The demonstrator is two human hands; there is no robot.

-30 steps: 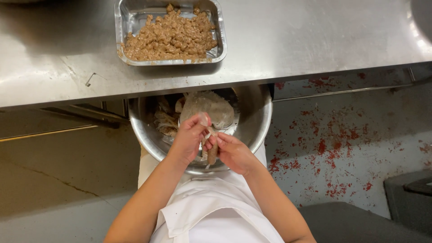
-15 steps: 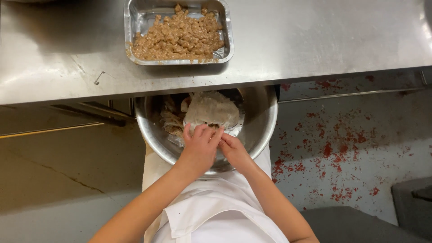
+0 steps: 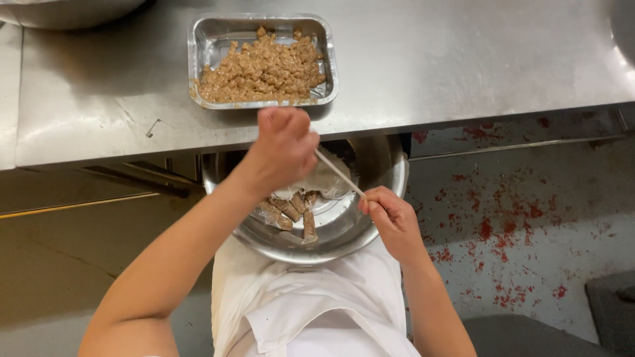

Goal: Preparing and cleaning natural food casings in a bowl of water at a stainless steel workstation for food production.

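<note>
Two hands are in my view, working over a round steel bowl (image 3: 370,231) that sits against a white apron (image 3: 311,311), below the edge of a stainless steel table (image 3: 463,66). Starting on the left, my left hand (image 3: 281,152) is raised above the bowl, closed into a fist around one end of a thin pale strand (image 3: 338,173). Behind it on the table sits a rectangular foil tray (image 3: 202,49) filled with brown minced filling (image 3: 264,66). Under the left hand, inside the bowl, I see a few stuffed brown pieces (image 3: 291,211) lying side by side and a pale lump (image 3: 327,182) beside them. The strand runs taut, slanting down to my right hand (image 3: 390,221), whose fingers pinch its lower end near the bowl's right rim. Farther right, the floor (image 3: 516,211) is spotted with red.
</note>
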